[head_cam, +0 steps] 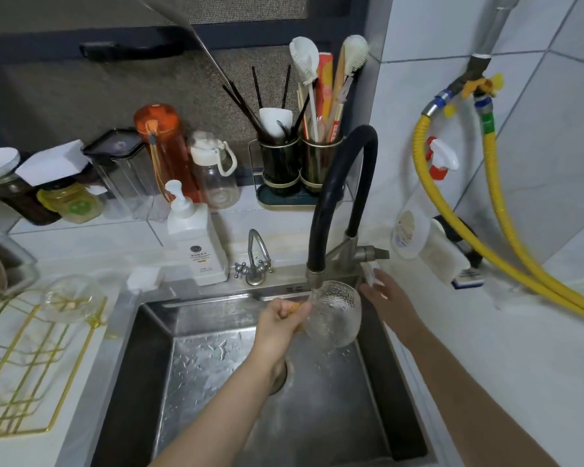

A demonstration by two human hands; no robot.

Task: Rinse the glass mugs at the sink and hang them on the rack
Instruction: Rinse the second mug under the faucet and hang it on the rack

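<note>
My left hand (279, 320) grips the amber handle of a textured glass mug (334, 313), holding it tilted under the spout of the black hose faucet (331, 197) above the steel sink (135, 365). Water runs into the mug's mouth. My right hand (386, 294) hovers open just right of the mug, below the faucet's lever (373, 253), touching nothing. On the counter to the left stands a gold wire rack (31, 362), and a second glass mug (70, 298) hangs upside down on it.
A white soap pump bottle (196, 244) and a small chrome tap (255, 261) stand behind the sink. Jars, bottles and a utensil holder (299, 163) line the back wall. Yellow hoses (493, 203) hang on the tiled right wall.
</note>
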